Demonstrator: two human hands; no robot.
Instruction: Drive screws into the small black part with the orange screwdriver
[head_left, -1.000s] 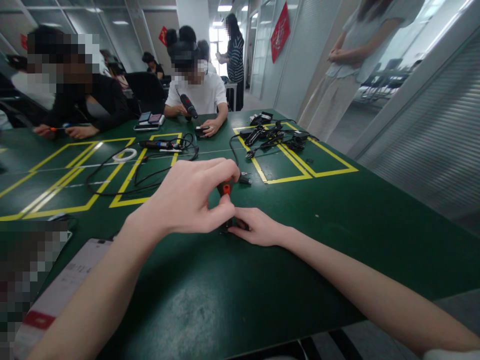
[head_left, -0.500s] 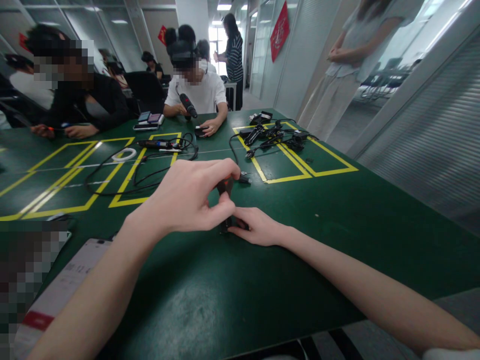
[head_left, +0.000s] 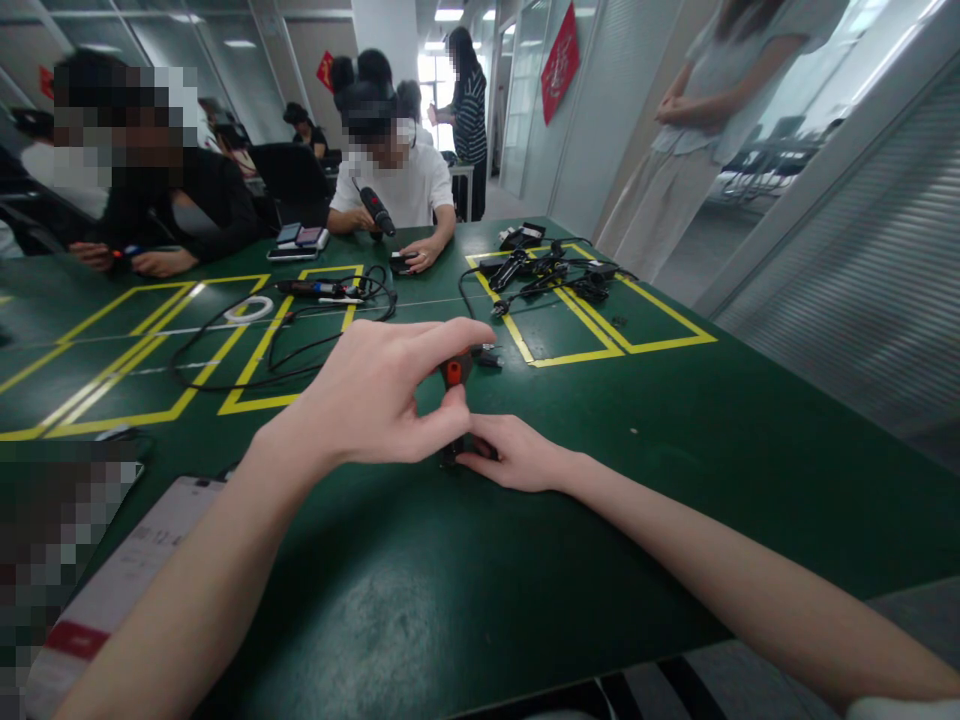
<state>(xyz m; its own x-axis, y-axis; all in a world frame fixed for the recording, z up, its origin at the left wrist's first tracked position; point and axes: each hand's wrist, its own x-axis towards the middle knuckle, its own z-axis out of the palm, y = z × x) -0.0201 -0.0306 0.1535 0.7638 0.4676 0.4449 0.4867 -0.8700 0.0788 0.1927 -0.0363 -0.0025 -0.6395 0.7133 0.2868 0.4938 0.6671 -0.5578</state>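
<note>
My left hand is at the middle of the table, its thumb and bent fingers around an upright screwdriver. The handle is dark with an orange-red spot at the top, and the index finger reaches past it. Just below and to the right, my right hand rests on the green table. Its fingers are closed on a small black part at the foot of the screwdriver. The screwdriver's tip and most of the black part are hidden by my fingers.
Black cables with plugs lie in a yellow-taped area ahead right. A corded power screwdriver and a white tape ring lie ahead left. A phone is near my left forearm. Across the table, a person holds a drill-like tool.
My left index finger has straightened and moved slightly right, showing more of the screwdriver's orange-red top. My right hand has stayed in place.
</note>
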